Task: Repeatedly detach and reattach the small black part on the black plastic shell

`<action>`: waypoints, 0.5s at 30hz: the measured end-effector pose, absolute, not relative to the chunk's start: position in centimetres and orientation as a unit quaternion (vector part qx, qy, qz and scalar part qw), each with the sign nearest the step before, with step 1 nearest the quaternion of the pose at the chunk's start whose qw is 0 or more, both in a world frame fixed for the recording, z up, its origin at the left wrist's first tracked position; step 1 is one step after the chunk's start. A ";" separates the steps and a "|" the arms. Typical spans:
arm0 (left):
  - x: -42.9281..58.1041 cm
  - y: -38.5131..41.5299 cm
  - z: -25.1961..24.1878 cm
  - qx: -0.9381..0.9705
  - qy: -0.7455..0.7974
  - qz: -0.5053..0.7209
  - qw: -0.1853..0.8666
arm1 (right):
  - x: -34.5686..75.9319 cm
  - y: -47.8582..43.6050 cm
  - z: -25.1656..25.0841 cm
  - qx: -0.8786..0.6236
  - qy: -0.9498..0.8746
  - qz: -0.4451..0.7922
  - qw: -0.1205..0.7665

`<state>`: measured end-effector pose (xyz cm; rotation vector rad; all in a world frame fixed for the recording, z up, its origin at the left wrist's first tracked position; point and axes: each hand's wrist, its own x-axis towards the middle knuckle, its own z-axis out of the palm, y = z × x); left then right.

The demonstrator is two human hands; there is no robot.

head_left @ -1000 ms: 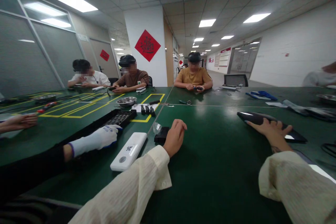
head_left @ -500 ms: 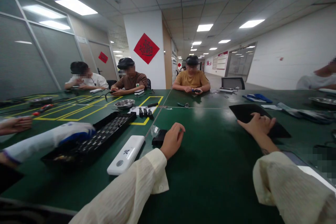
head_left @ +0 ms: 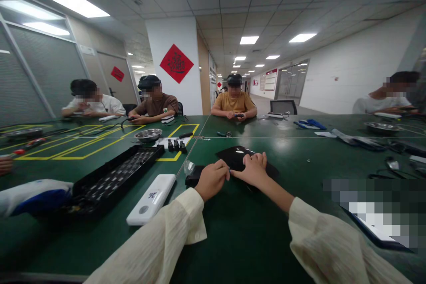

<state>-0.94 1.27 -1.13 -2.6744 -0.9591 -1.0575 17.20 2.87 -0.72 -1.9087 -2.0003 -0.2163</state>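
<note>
My left hand (head_left: 212,179) rests on the green table (head_left: 253,230) as a loose fist with nothing visible in it. It sits just right of a small black box (head_left: 193,178). My right hand (head_left: 253,169) lies close beside it, fingers bent down over the near part of a flat black pad (head_left: 234,156) and pressing on it. Both my sleeves are cream-coloured. A small clear piece (head_left: 188,167) lies just beyond the black box.
A white device marked "26" (head_left: 151,199) and a long black parts tray (head_left: 116,177) lie to the left. A co-worker's white-and-blue gloved hand (head_left: 33,195) is at that tray's near end. A metal bowl (head_left: 148,134) stands farther back, cables (head_left: 389,165) lie right, and several people sit across.
My right hand has brought the black pad from the far right to the middle, beside my left hand. The co-worker's gloved hand drew the black tray nearer. My left hand stayed put.
</note>
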 end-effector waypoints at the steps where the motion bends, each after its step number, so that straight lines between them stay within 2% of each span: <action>1: -1.0 1.2 -1.1 -0.890 -0.305 -0.331 0.072 | 16.6 2.5 -0.9 -0.672 -0.715 -0.073 0.176; 7: -0.8 1.0 -1.3 -0.914 -0.279 -0.272 0.113 | 14.4 1.4 -2.1 -0.670 -0.711 -0.109 0.180; 13: -1.0 1.1 -1.2 -0.911 -0.289 -0.272 0.115 | 18.4 4.0 -1.5 -0.689 -0.628 -0.202 0.301; 15: -1.0 1.0 -1.2 -0.910 -0.293 -0.271 0.112 | 22.2 5.2 -1.6 -0.708 -0.584 -0.243 0.313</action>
